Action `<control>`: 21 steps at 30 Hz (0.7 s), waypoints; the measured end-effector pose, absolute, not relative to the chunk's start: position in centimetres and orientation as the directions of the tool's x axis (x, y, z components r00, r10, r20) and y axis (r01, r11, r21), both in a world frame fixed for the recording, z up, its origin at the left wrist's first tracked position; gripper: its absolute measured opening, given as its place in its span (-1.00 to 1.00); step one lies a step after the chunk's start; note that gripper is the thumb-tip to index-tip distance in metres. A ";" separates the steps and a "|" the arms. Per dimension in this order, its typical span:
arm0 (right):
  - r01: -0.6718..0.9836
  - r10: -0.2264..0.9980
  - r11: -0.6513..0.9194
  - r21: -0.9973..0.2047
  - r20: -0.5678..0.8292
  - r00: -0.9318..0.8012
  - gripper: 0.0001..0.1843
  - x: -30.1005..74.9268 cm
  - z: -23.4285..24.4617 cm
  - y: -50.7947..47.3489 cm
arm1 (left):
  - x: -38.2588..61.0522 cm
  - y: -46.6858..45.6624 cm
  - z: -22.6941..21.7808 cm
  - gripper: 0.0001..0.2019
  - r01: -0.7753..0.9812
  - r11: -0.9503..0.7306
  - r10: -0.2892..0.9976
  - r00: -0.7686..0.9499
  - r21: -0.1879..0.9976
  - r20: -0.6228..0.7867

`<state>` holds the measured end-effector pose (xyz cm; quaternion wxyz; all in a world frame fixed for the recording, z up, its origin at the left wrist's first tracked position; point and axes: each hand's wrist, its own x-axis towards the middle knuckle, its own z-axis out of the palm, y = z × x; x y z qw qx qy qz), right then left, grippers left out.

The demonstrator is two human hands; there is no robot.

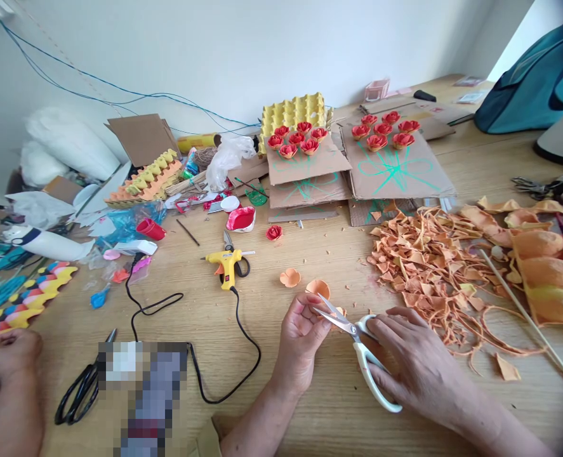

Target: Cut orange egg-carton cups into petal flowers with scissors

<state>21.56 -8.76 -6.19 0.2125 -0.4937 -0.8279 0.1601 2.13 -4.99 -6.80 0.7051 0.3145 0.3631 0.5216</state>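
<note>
My right hand grips white-handled scissors, thumb and fingers in the loops and blades apart, pointing left. The blade tips reach my left hand, whose fingers are curled in a pinch. What they hold is hidden or too small to make out. Just beyond the fingertips sits an orange egg-carton cup. To its left lies another orange cup cut into petals. A small red flower rests farther back. A yellow glue gun lies left of the cups, over a dark-handled pair of scissors.
Orange carton scraps are heaped at right, near a wooden stick and an egg carton. Cardboard sheets with red flowers stand behind. A red paint dish and black scissors lie left. Another person's hand is far left.
</note>
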 end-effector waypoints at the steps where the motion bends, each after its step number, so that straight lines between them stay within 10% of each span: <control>1: 0.751 0.887 0.459 -0.474 0.193 -0.421 -0.85 21.6 -6.2 -8.7 | 2.1 -5.0 -6.9 -0.70 -0.510 0.266 0.962 0.201 0.818 -0.187; 21: 0.714 0.865 0.497 -0.493 0.210 -0.456 -0.74 21.7 -6.3 -8.9 | 2.3 -5.5 -6.6 -0.58 -0.498 0.325 0.942 0.251 0.804 -0.224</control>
